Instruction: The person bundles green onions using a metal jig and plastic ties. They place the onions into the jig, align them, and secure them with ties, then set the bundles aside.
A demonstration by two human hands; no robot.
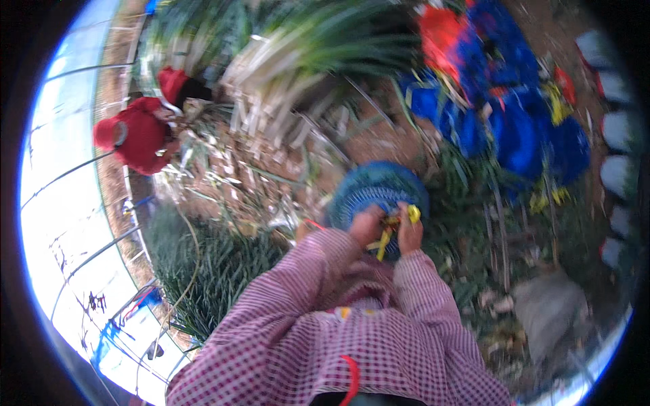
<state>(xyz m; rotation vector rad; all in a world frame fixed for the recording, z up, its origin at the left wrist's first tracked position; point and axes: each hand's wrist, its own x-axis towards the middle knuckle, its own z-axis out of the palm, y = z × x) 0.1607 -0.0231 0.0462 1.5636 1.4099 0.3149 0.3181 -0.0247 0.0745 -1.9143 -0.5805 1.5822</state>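
My right hand (410, 231) grips a bunched yellow ribbon or tape (414, 213), and a strip of it hangs down between my hands. Close beside it is my left hand (366, 226), blurred, with its fingers near a small reddish thing at the ribbon. Whether the left fingers hold anything cannot be made out. Both hands are over a round blue plastic basket or stool (378, 175) with a ring of slots, directly in front of me. My sleeves and smock (355, 350) are pink checked cloth.
Long leeks or scallions (284, 66) lie heaped ahead. Dark green leafy stalks (218, 274) are at the left. A person in red (144, 134) bends over the litter of trimmings. Blue and red sacks or cloth (518, 127) lie at the right. A grey sheet (548, 309) lies lower right.
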